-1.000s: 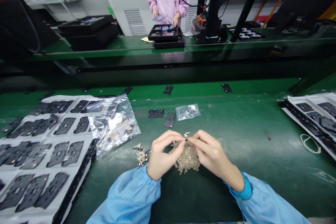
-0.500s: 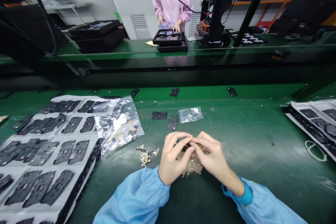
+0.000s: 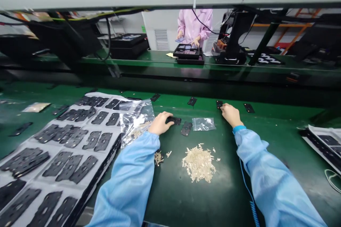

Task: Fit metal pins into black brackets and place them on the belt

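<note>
My right hand [image 3: 230,114] reaches toward the back of the bench, thumb and fingertips closed on the edge of a small black plate [image 3: 218,104]. The plate lies on the green surface in a loose row with other black plates. To the left, my left hand [image 3: 161,123] has its thumb and fingers at the left end of another flat black plate [image 3: 175,120]. Beside that one lies a further black plate [image 3: 186,128], tilted. Nearer to me, between my forearms, is a heap of small pale metal pieces [image 3: 199,163]. A smaller cluster of pieces [image 3: 158,158] sits by my left sleeve.
A white-lined tray [image 3: 87,149] of black plates fills the left. Clear bags [image 3: 204,124] lie on the bench, a larger bag [image 3: 135,117] overlapping the tray. Another tray [image 3: 319,149] stands at right. A coiled blue cord [image 3: 253,211] hangs from my right cuff. A co-worker [image 3: 194,28] stands beyond.
My hands have parted from above the heap, where they were together at a small dark item. The right went forward and right to the back row; the left went left to a plate. The view shifted.
</note>
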Available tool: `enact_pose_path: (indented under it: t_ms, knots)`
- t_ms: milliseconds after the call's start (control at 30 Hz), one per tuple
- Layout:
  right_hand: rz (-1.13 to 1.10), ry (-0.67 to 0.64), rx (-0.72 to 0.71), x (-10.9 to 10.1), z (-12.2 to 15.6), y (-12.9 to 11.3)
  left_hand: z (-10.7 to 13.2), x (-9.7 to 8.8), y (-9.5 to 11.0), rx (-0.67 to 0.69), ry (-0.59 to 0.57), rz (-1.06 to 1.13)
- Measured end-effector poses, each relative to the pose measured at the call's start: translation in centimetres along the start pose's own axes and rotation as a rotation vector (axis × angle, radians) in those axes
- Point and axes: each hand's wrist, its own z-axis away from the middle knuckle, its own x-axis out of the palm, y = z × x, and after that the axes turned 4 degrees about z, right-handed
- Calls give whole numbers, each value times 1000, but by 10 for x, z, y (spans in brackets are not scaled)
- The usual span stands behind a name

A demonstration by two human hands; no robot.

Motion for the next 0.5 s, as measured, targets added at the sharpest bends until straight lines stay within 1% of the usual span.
enact_pose_path:
  t_ms: [100, 167, 200, 267, 367, 400, 433, 467, 500]
  knots:
    - [-29, -73, 97, -3, 7, 3, -17, 7, -15, 18, -71, -3]
    - [-73, -92, 157, -9, 11, -3, -22, 9, -14, 25, -95, -1]
    - [-103, -99, 185, -12, 14, -9, -22, 9, -10, 33, -98, 2]
    - [-186, -123, 238, -18, 22, -31, -15, 7, 5, 68, -83, 16]
    - [-362, -220, 298, -27, 45, -81, 8, 3, 41, 162, -33, 46]
    - [-425, -274, 306, -31, 54, -100, 17, 3, 54, 209, -12, 55]
    - [-517, -352, 321, -35, 63, -118, 26, 4, 67, 310, 26, 53]
    - [-746, -485, 417, -39, 72, -134, 35, 5, 79, 404, 40, 33]
    - [-923, -566, 501, -42, 79, -147, 43, 7, 89, 472, 58, 11]
